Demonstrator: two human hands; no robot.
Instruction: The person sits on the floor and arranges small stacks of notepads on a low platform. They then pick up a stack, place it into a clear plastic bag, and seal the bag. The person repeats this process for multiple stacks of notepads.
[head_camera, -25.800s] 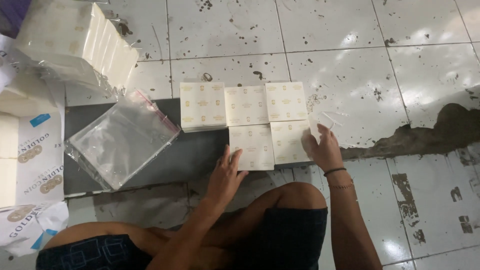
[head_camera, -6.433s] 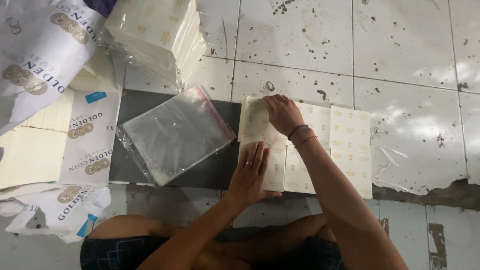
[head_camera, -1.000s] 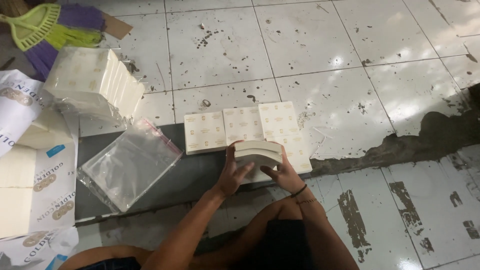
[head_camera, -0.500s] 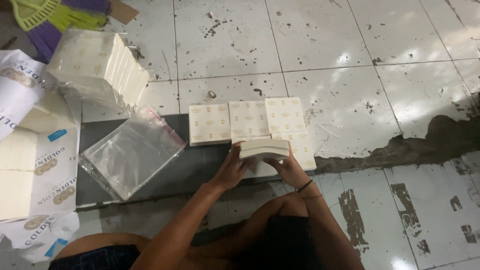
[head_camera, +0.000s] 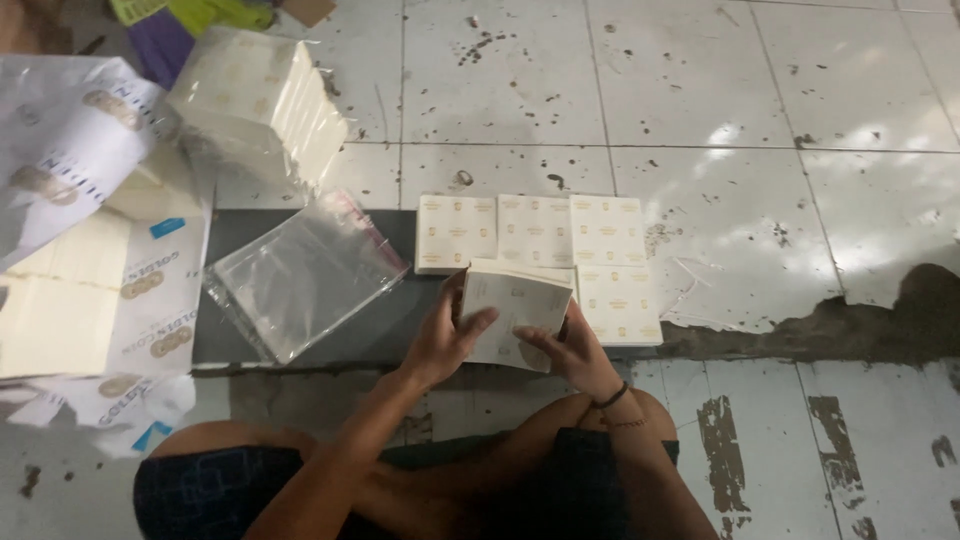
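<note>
Both hands, left hand (head_camera: 445, 340) and right hand (head_camera: 565, 350), curl their grip around a tilted cream sheet stack (head_camera: 515, 300).

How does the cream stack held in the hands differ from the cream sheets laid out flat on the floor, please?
The held stack is gripped between the left hand and right hand; the flat sheets lie untouched. The held stack is thick and tilted, while the flat sheets lie level, side by side in a row. Both are cream, roughly square and faintly printed with a repeating pattern.
</note>
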